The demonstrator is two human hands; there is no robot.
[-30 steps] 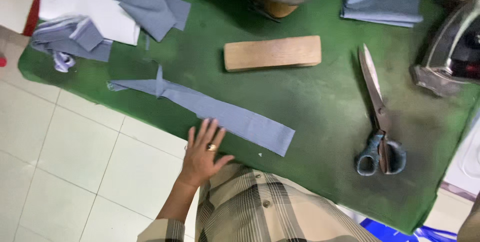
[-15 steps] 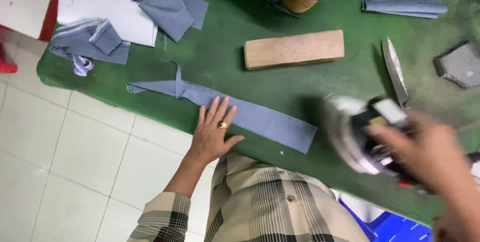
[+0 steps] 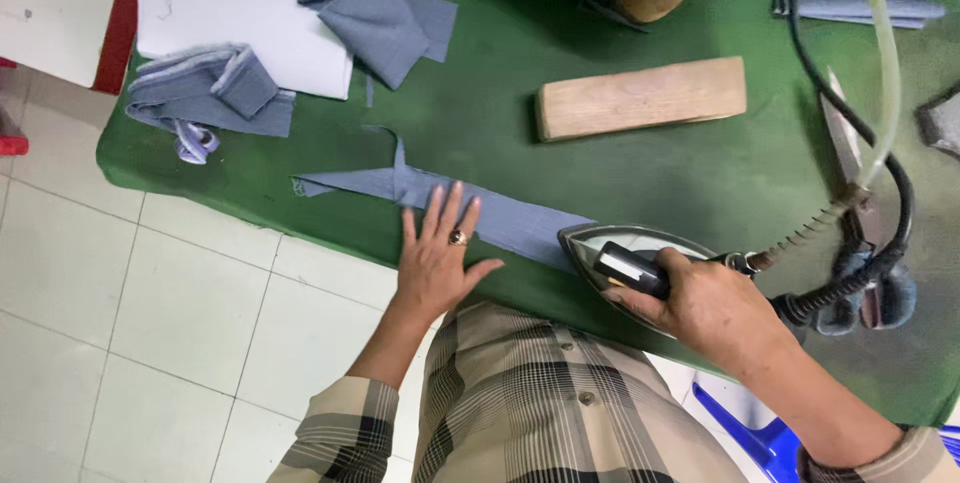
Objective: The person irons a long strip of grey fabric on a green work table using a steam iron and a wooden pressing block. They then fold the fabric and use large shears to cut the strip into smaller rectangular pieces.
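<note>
1. A long, narrow strip (image 3: 470, 208) of blue-grey woven cloth lies flat along the near edge of the green, felt-like surface (image 3: 640, 173), with a thin tail sticking up at its left end.
2. Left hand (image 3: 440, 258) lies palm down on the middle of the strip, fingers (image 3: 445, 211) spread wide, a ring on one of them, pinning the cloth flat.
3. Right hand (image 3: 705, 303) is wrapped around the dark handle of a shiny metal iron (image 3: 625, 248), fingers curled tight; the pointed nose of the iron sits on the right end of the strip.
4. A black cord and a pale hose (image 3: 880, 73) run from the back of the iron, up and away to the far right.
5. Just beyond the strip, a plain oblong wood block (image 3: 640, 98) rests on the surface, well clear of both hands.
6. Scissors (image 3: 860, 243) lie to the right, partly under the cord.
7. Far left: folded grey-blue cloth pieces (image 3: 215, 93) and a white sheet (image 3: 240, 18).
</note>
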